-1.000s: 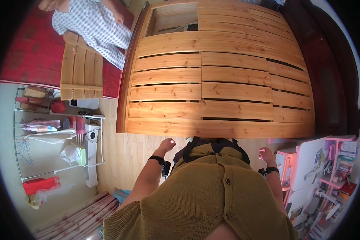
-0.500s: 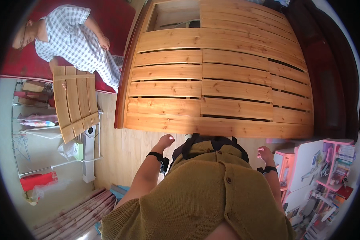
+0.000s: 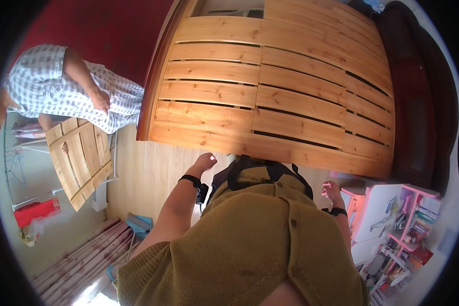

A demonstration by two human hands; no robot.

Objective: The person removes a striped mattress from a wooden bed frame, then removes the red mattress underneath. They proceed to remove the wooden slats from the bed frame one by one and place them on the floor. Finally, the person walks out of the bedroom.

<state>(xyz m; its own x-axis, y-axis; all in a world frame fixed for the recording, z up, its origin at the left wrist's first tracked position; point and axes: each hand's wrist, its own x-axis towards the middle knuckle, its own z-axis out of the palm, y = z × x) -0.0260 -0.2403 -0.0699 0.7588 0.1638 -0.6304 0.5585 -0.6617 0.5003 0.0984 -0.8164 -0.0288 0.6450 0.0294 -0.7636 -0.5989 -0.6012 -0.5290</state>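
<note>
My left hand [image 3: 206,161] hangs beside the near edge of a wooden slatted bed base [image 3: 209,109], fingers curled in, with nothing visible in it. Its wrist wears a black band with a small device. My right hand [image 3: 331,189] is low on the other side of my body, loosely bent with fingers slightly apart and holding nothing visible. It is nearest to a pink and white shelf unit [image 3: 375,214]. The bed base fills the area in front of me, its planks separated by dark gaps. At its far left, an opening [image 3: 229,8] shows the space below.
At left, another person [image 3: 81,92] in a checked garment holds a wooden slatted panel [image 3: 81,158]. Behind it is a white rack [image 3: 33,199]. Curtains [image 3: 84,260] and a blue dustpan-like object [image 3: 139,224] lie lower left. A dark red sofa-like piece [image 3: 418,102] borders the right.
My view has shifted, and the bed base sits higher and turned slightly clockwise. The other person and the panel appear lower and farther left. Both my hands remain empty by my sides.
</note>
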